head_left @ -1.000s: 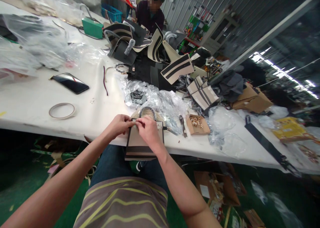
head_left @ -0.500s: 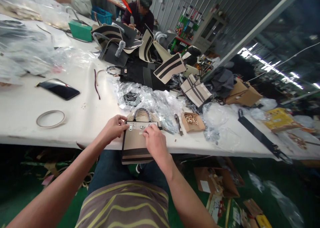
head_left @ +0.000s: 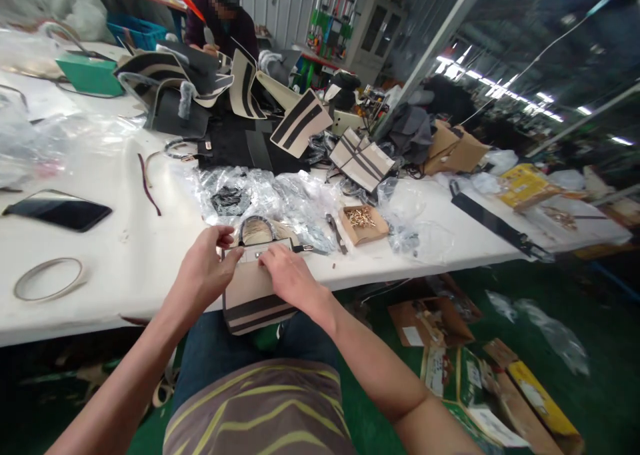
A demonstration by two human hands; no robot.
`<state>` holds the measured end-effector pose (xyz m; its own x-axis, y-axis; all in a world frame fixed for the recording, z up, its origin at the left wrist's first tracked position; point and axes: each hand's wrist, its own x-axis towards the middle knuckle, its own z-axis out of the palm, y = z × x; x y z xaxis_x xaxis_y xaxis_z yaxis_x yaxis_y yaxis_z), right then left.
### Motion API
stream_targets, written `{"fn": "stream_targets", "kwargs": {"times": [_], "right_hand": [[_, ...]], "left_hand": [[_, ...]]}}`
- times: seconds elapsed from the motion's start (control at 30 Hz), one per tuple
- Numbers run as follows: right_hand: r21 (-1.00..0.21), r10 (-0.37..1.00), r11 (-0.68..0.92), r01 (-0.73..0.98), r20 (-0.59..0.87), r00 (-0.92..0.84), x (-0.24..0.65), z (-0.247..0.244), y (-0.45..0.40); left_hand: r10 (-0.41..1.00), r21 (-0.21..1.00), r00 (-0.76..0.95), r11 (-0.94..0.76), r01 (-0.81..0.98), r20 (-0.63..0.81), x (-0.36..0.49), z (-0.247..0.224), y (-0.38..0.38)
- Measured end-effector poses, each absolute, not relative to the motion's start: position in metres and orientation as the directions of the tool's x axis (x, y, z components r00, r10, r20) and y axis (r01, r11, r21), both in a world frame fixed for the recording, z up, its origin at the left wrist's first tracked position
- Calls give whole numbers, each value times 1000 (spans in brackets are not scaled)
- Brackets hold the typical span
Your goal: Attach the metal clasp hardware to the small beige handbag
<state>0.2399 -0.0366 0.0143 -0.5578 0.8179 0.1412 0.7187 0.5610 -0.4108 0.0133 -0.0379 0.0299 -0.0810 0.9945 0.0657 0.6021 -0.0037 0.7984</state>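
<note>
A small beige handbag (head_left: pixel 256 283) with dark stripes hangs partly over the table's front edge, its wrapped handle (head_left: pixel 256 223) standing up at the top. My left hand (head_left: pixel 209 263) is at its upper left corner, fingers apart, thumb reaching to the pale top strip. With bent fingers closed together, my right hand (head_left: pixel 289 274) grips the bag's upper front at the small metal clasp (head_left: pixel 259 256). Those fingertips partly cover the clasp. A dark strap end with a buckle (head_left: pixel 304 248) sticks out from the bag's right side.
Behind the bag lie clear plastic wrapping (head_left: pixel 285 198) and a cardboard tray of brass-coloured fasteners (head_left: pixel 364 222). Striped bag panels (head_left: pixel 300 123) are heaped farther back, with a person (head_left: pixel 223 25) beyond. A phone (head_left: pixel 63 210) and a tape roll (head_left: pixel 49 280) lie left.
The camera view has turned right, so the table things appear farther left. My left hand has lifted its fingers off the bag's corner; my right hand stays at the clasp.
</note>
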Motion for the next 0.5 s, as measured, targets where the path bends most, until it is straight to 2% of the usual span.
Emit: {"fn": "stream_targets", "kwargs": {"times": [0.07, 0.13, 0.2, 0.23, 0.3, 0.4, 0.5], "right_hand": [[-618, 878, 467, 632, 239, -414, 263, 18, -33], [-767, 941, 338, 545, 290, -176, 292, 22, -27], [-820, 957, 249, 515, 290, -1, 318, 25, -20], [-823, 958, 231, 518, 286, 27, 328, 25, -17], [-796, 954, 261, 547, 298, -22, 339, 24, -14], [-678, 902, 423, 602, 377, -209, 337, 18, -15], [-575, 823, 568, 589, 418, -385, 325, 9, -15]], "left_hand": [[992, 764, 0, -94, 639, 122, 29, 31, -43], [982, 720, 79, -181, 670, 173, 46, 26, -44], [968, 679, 148, -247, 691, 201, 63, 17, -42], [963, 652, 176, -266, 710, 202, 71, 12, -39], [964, 578, 202, -265, 772, 172, 86, 2, -31], [974, 494, 191, -227, 839, 123, 98, -14, -15], [971, 537, 208, -241, 809, 122, 98, -28, 0]]}}
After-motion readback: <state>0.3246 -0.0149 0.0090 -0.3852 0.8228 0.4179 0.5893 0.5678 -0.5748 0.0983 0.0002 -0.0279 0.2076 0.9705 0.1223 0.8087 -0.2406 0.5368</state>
